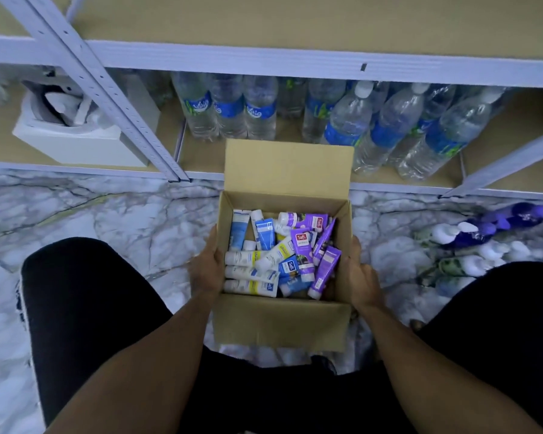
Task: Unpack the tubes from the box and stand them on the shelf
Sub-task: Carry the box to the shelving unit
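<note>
Marble-patterned floor [107, 220] here, white with grey veins, dimly lit. Along its far edge, a white metal shelf [295, 62] with tan boards; water bottles [229, 108] crowd the bottom board, white carton [76, 145] at left.

open brown cardboard box [281, 322]: before the white metal shelf [295, 61], between the person's legs.
mixed plastic tubes [276, 256]: heaped in the box.
left hand [206, 268]: grips the box's left wall.
right hand [360, 274]: grips its right wall.
clear plastic water bottles [389, 126]: on the lower shelf board, behind the box.
</note>
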